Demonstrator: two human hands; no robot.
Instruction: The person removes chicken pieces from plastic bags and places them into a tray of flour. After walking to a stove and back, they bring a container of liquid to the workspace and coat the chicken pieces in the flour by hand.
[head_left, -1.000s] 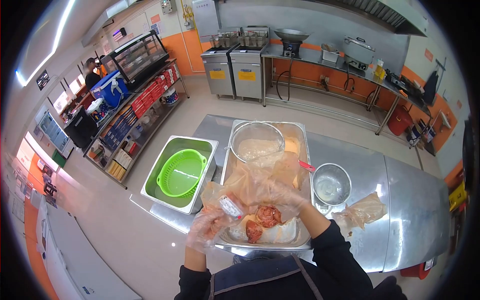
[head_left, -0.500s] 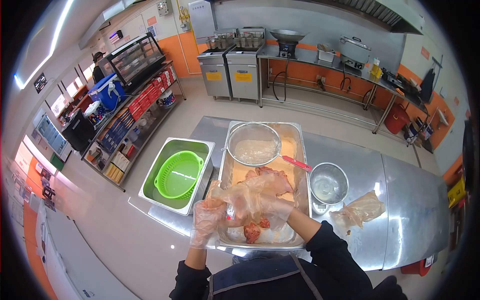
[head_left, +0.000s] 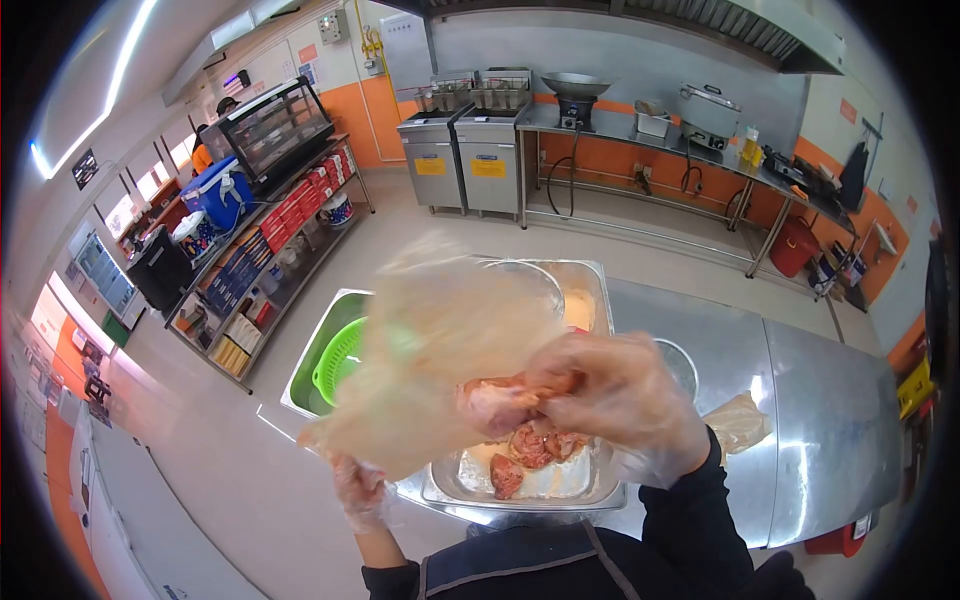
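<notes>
My right hand (head_left: pixel 625 400), in a clear plastic glove, grips a piece of raw marinated meat (head_left: pixel 497 402) above the steel tray (head_left: pixel 608 490). Gloved as well, my left hand (head_left: pixel 360 492) is closed on the lower left edge of a large plastic bag (head_left: pixel 440 330), which is smeared by motion and hangs over the tray. More raw meat pieces (head_left: pixel 507 477) lie in the tray's near part. The bag partly hides a sieve (head_left: pixel 545 275) on the tray's far part, where orange-tinted powder (head_left: pixel 582 300) shows.
A green basket (head_left: pixel 335 362) sits in a second steel tray (head_left: pixel 303 358) on the left. Right of the meat tray are a metal bowl (head_left: pixel 680 368) and a crumpled plastic bag (head_left: pixel 738 422). Fryers (head_left: pixel 487 160) stand at the back; a person (head_left: pixel 203 150) is behind the display case.
The bag has been lifted and spread out over the tray. My left hand has moved left and down, while my right hand has risen to the right with a meat piece.
</notes>
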